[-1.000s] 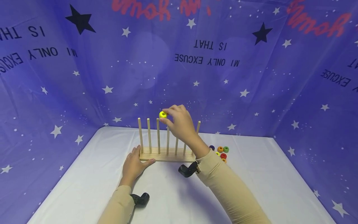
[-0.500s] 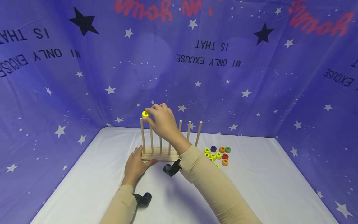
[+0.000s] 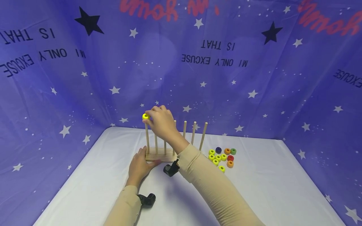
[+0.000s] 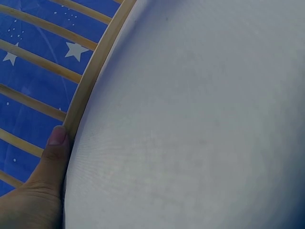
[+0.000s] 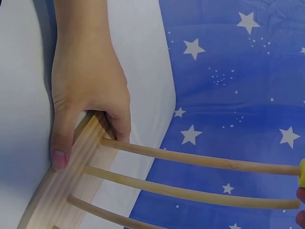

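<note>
On my head feed, the bright yellow, round bead with a hole point(image 3: 144, 118) sits at the tip of the leftmost upright wooden peg point(image 3: 147, 138), pinched by the right hand point(image 3: 162, 124); I can't tell whether it is threaded. My left hand point(image 3: 139, 166) grips that end of the pale wooden base point(image 3: 156, 151), thumb along its front. To the right on the white-covered table point(image 3: 268, 182) I count six loose yellow beads point(image 3: 218, 158) near two orange beads point(image 3: 230, 164), a red bead point(image 3: 230, 158), a green bead point(image 3: 233, 151) and a dark blue bead point(image 3: 218, 150). A blue-purple, star-printed cloth point(image 3: 158, 62) hangs behind.
</note>
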`<move>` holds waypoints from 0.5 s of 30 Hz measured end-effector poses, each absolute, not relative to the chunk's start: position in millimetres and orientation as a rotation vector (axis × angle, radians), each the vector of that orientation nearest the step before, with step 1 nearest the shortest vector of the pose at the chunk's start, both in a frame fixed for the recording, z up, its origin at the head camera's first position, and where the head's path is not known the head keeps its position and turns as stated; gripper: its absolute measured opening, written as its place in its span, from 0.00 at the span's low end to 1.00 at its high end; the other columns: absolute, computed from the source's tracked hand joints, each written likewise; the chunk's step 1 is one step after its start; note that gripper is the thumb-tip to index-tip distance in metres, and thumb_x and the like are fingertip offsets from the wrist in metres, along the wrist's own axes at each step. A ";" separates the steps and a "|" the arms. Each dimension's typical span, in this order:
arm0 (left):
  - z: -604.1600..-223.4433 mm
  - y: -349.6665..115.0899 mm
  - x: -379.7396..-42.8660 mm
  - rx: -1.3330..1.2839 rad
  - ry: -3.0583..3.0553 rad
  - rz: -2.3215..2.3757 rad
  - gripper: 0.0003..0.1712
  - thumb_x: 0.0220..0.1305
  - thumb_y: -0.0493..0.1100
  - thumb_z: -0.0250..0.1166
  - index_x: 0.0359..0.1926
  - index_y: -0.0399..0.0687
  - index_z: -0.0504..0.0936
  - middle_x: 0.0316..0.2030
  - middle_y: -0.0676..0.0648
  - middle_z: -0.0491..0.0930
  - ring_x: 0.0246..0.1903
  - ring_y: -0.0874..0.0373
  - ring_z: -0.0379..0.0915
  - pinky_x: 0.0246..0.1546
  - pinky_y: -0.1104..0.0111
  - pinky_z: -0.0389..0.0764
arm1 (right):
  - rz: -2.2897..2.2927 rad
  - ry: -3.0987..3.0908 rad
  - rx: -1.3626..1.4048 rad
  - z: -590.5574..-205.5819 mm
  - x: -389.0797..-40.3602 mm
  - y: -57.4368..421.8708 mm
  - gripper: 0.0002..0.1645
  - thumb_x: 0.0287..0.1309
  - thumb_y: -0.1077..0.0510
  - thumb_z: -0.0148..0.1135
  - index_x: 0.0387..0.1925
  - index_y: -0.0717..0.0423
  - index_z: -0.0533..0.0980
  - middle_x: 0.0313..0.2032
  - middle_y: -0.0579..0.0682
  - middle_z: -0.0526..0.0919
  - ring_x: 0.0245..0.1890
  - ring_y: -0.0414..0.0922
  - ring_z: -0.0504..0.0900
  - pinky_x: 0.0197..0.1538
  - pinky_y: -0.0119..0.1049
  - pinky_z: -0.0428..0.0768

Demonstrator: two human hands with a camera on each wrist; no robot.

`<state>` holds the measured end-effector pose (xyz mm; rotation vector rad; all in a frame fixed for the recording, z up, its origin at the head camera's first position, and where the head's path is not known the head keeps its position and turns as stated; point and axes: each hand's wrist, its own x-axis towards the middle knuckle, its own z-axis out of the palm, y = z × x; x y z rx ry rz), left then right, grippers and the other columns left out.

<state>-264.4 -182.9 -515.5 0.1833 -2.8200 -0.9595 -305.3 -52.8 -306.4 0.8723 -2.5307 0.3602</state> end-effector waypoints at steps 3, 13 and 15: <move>-514.8 -182.2 -264.4 0.184 -2.811 -0.962 0.67 0.47 0.76 0.69 0.77 0.42 0.53 0.74 0.31 0.56 0.72 0.29 0.51 0.73 0.40 0.57 | 0.364 -2.523 0.869 -307.8 -306.0 -53.1 0.24 0.65 0.39 0.59 0.57 0.44 0.80 0.48 0.41 0.84 0.52 0.44 0.77 0.52 0.37 0.77; -515.6 -182.2 -263.6 0.171 -2.780 -0.945 0.67 0.46 0.75 0.69 0.76 0.40 0.56 0.72 0.30 0.59 0.71 0.28 0.54 0.71 0.39 0.60 | 0.356 -2.526 0.871 -307.7 -305.4 -55.2 0.24 0.64 0.39 0.60 0.56 0.44 0.81 0.49 0.41 0.84 0.52 0.44 0.77 0.53 0.38 0.77; -515.4 -182.3 -263.6 0.174 -2.791 -0.948 0.67 0.47 0.76 0.69 0.76 0.40 0.55 0.73 0.30 0.58 0.71 0.28 0.54 0.71 0.39 0.60 | 0.353 -2.532 0.869 -308.2 -305.5 -55.3 0.24 0.64 0.39 0.60 0.56 0.44 0.81 0.49 0.41 0.84 0.51 0.44 0.76 0.54 0.38 0.77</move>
